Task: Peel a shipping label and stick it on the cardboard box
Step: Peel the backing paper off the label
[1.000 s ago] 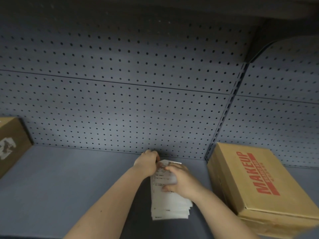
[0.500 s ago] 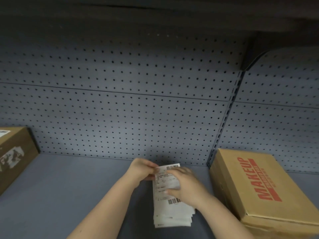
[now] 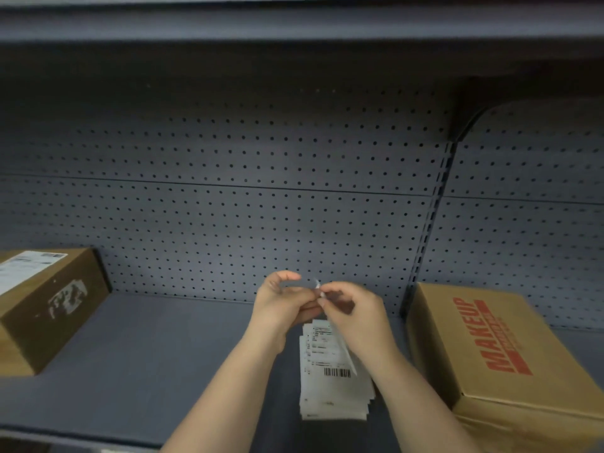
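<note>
A stack of white shipping labels [image 3: 330, 392] lies on the blue shelf, just below my hands. My left hand [image 3: 281, 305] and my right hand [image 3: 354, 317] meet above the stack's far end and pinch the top corner of one label [image 3: 344, 349], which hangs edge-on down from my fingers over the stack. A cardboard box printed "MAKEUP" in red [image 3: 490, 351] sits to the right of the stack. Another cardboard box [image 3: 49, 308] with a white label on its top stands at the far left.
The blue shelf board [image 3: 157, 364] runs between the two boxes. A perforated back wall [image 3: 248, 223] rises behind it, with a slotted upright [image 3: 425, 243] near the right box. Another shelf [image 3: 294, 24] hangs overhead.
My hands have lifted off the stack and come together higher up, taking the corner of one label with them. The view has tilted, showing more of the left box.
</note>
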Action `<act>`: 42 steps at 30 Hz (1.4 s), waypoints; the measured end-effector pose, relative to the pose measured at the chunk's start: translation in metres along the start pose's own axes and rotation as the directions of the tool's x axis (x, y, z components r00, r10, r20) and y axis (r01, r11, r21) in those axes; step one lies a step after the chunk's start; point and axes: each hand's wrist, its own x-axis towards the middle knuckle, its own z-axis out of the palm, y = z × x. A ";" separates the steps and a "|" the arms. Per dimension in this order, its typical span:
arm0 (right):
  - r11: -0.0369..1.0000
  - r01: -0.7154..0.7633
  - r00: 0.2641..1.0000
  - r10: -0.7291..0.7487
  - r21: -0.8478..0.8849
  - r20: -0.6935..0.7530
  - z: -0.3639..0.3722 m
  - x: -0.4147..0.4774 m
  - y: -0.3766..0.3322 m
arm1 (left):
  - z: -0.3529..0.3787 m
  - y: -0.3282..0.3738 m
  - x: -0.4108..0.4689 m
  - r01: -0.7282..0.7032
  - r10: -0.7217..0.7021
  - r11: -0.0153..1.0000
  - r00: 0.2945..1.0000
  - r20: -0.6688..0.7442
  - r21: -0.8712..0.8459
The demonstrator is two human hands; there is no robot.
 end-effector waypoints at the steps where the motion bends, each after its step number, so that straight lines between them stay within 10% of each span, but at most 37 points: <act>1: 1.000 -0.009 1.000 0.009 0.026 0.001 -0.002 -0.001 -0.003 | 0.001 0.000 -0.003 -0.014 0.014 1.000 1.000 -0.003 -0.013; 42: 0.990 0.059 0.998 -0.058 0.126 -0.006 -0.054 0.010 -0.026 | 0.039 -0.002 -0.027 -0.481 0.469 0.875 0.870 0.151 0.054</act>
